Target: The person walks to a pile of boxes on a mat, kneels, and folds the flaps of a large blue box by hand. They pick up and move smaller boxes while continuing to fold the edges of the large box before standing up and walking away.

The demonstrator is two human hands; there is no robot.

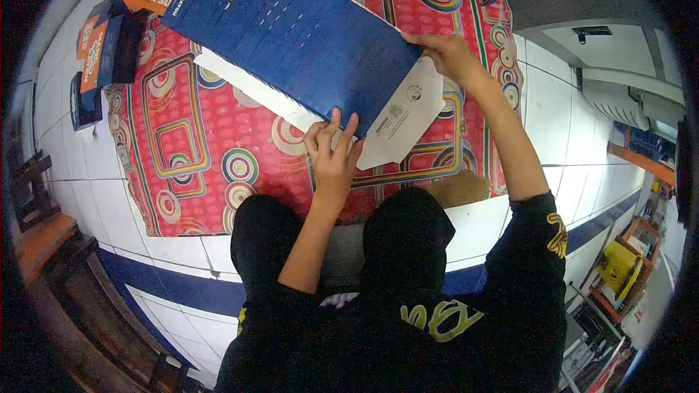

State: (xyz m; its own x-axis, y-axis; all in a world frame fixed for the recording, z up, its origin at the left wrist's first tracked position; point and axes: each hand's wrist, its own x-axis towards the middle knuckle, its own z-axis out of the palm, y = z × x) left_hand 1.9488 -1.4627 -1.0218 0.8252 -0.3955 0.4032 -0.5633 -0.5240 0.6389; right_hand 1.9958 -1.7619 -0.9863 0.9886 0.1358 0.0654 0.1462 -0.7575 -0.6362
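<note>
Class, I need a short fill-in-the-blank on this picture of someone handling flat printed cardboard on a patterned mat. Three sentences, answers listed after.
1. The left hand presses the near edge of a flat ____ cardboard sheet.
2. The right hand grips the sheet's ____ edge.
3. The sheet lies over a mat that is mostly ____.

Missing words: blue; right; red
</note>
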